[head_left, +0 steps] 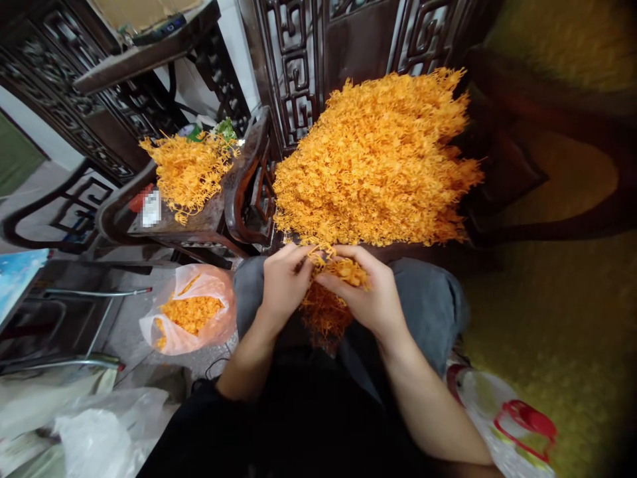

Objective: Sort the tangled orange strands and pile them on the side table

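Between my knees, my right hand [375, 292] is closed around a small bunch of orange plastic flower sprigs [347, 271], its thumb lying across them. My left hand [287, 282] meets it from the other side, thumb and fingertips pinched on a thin orange sprig [321, 252] at the top of the bunch. Darker orange-red stems [326, 312] hang below the hands over my lap. Just beyond my fingers, a large heap of the same orange sprigs [373, 166] fills the seat of a dark carved wooden chair [293, 73].
A smaller pile of orange sprigs [192, 169] lies on a wooden side table [199, 226] at the left. On the floor below stands an open plastic bag [226, 299] with orange pieces inside. A clear container with a red handle [527, 425] is at lower right.
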### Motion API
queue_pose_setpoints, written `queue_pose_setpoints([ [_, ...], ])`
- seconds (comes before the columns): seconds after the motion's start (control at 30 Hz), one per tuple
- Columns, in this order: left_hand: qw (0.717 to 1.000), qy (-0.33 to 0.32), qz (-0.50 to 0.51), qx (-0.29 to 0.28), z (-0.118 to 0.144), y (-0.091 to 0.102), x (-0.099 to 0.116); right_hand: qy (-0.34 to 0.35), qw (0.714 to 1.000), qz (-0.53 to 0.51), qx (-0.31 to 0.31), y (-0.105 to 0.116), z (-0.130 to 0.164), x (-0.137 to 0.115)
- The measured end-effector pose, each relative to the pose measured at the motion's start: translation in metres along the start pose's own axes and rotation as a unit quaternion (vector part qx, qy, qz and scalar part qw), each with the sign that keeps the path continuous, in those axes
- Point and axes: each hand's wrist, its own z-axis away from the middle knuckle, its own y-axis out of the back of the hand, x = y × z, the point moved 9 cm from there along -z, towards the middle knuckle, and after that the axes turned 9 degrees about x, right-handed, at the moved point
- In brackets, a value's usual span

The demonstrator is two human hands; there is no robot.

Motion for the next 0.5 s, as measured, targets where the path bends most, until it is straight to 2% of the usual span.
queue_pose_setpoints([
  [0.1,0.991,-0.076,-0.095,-0.063,0.005,-0.011,0.012,0.019,0.997,0.065,0.032,0.000,0.000,0.000],
  [0.17,0.983,-0.101,-0.106,-0.107,0.009,-0.013,0.013,0.047,0.994,0.088,0.034,0.005,-0.001,-0.002],
  [0.2,0.984,-0.102,-0.097,-0.110,0.009,-0.009,0.011,0.053,0.994,0.085,0.036,0.011,-0.003,-0.001],
  [0.33,0.999,-0.039,-0.012,-0.034,0.000,0.025,-0.006,0.001,0.992,-0.014,0.122,0.059,-0.008,0.006],
  [0.37,0.999,-0.020,0.013,-0.034,-0.001,0.028,-0.010,-0.017,0.991,-0.052,0.123,0.064,-0.009,0.007],
  [0.43,0.995,0.008,0.067,-0.075,0.001,0.024,-0.012,-0.039,0.992,-0.102,0.067,0.060,-0.010,0.007],
  [0.5,0.986,0.024,0.113,-0.118,0.003,0.015,-0.008,-0.056,0.991,-0.118,-0.002,0.045,-0.010,0.007],
])
